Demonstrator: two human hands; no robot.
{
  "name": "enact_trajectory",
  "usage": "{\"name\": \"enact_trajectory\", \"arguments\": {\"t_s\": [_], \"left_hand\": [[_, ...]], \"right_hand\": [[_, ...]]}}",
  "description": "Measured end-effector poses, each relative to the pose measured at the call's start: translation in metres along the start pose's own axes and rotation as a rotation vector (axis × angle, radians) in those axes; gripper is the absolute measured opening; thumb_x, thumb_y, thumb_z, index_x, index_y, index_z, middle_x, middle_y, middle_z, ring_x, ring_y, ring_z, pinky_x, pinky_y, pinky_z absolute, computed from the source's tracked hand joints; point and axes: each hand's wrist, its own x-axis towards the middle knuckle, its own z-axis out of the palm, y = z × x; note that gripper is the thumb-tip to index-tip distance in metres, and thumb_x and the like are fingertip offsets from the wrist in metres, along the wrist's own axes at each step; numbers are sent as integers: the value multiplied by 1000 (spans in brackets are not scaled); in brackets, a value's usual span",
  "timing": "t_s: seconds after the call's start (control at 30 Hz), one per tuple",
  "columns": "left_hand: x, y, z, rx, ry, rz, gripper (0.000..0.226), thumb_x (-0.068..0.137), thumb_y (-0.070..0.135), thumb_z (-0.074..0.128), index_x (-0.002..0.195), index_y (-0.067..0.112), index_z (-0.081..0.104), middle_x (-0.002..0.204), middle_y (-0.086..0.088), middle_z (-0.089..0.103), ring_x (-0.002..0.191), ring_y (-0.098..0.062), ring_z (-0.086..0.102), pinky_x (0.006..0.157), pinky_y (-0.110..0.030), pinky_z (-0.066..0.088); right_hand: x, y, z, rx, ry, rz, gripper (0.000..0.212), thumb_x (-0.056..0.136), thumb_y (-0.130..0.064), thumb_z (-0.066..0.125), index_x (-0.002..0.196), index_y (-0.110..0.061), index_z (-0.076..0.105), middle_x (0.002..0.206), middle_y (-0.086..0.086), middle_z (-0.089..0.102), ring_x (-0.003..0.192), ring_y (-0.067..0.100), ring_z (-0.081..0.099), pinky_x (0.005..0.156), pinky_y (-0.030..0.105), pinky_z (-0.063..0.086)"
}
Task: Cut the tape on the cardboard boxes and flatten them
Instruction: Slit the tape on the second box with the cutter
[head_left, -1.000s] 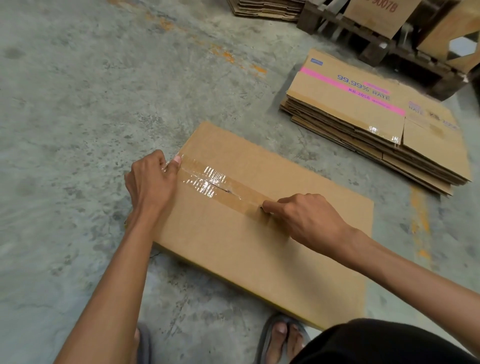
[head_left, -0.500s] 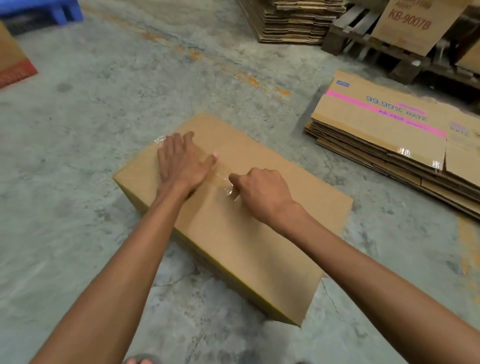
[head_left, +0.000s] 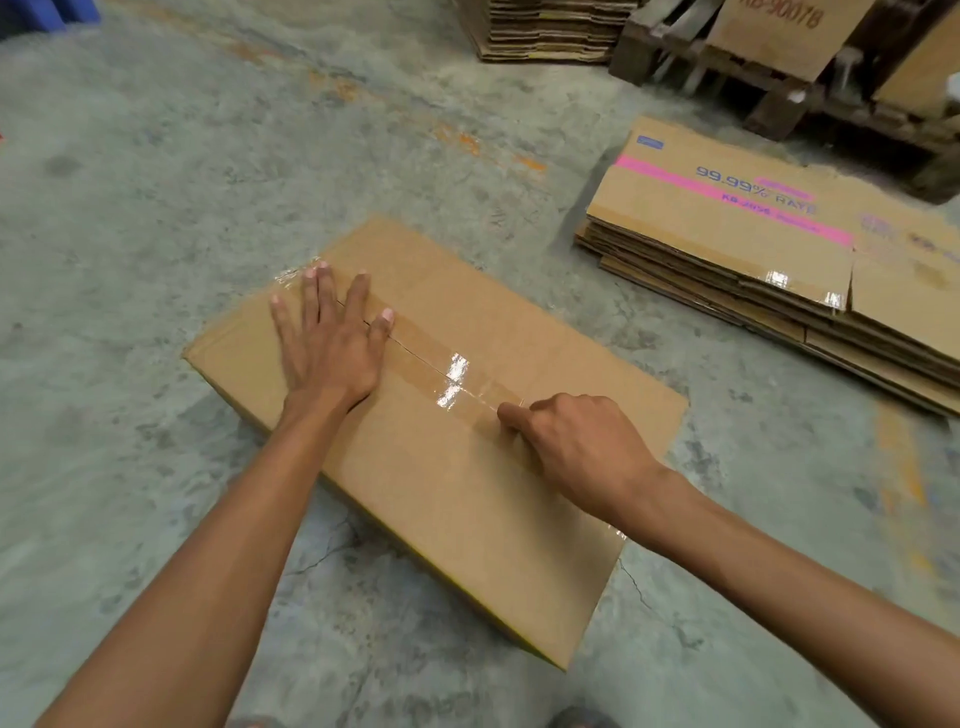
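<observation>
The brown cardboard box (head_left: 457, 483) lies on the grey floor (head_left: 156, 182) in the middle of the frame. A strip of shiny clear tape (head_left: 452, 371) runs along the top from the upper left corner toward the lower right. A thin dark line runs down the middle of the tape, so it looks cut there.

The left hand (head_left: 332, 338) lies flat on the box top at the upper left end of the tape. Its grip is wide, with the fingers straight and spread. The right hand (head_left: 576, 441) sits on the tape further right. Its grip is curled tight, with one fingertip on the tape. I cannot tell if it holds a cutter, because none shows.

The box is probably light and could slide, so a flat press on top holds it. The top flaps are likely to bend near the seam, while the edges look stiff. The tape looks thin and slippery. The flap edges along the seam seem the best place to take hold.

A stack of flattened boxes (head_left: 727, 208) lies at the upper right.
</observation>
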Motion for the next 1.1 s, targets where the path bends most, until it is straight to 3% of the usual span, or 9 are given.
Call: {"name": "enact_trajectory", "arguments": {"t_s": [0.3,0.5,0.87,1.0,1.1], "left_hand": [[-2,-1,-4,-30,0,1,62,100,56,11,156,31,10,165,-9,-3,152,-22,-11,118,-58,-8],[-1,-1,-4,-32,-9,-6,60,100,56,13,156,32,12,165,-8,-2,152,-21,-11,117,-61,-9],[-1,-1,-4,-46,-10,-2,60,100,57,14,155,32,14,165,-9,-1,152,-21,-10,116,-60,-11],[0,-3,-4,-38,-24,-6,60,100,57,13,155,32,13,165,-8,-3,152,-21,-10,116,-61,-10],[0,-2,-4,-29,-34,5,61,100,58,13,155,33,12,165,-8,-3,152,-21,-10,116,-61,-10]], "right_hand": [[-13,-2,2,23,38,54,33,95,-12,40,123,-26,50,91,2,65,75,35,59,57,35,33],[-24,-2,3,24,54,93,45,93,-11,38,134,-30,46,89,2,61,64,32,39,54,35,24],[-64,14,13,11,62,110,42,92,-12,39,130,-29,49,75,-1,55,52,30,43,43,29,11],[-78,21,19,18,32,129,42,87,-12,44,124,-28,56,65,-5,49,43,26,34,42,25,5],[-91,26,22,24,24,149,44,87,-8,47,125,-28,55,64,-6,50,41,25,38,41,24,11]]}}
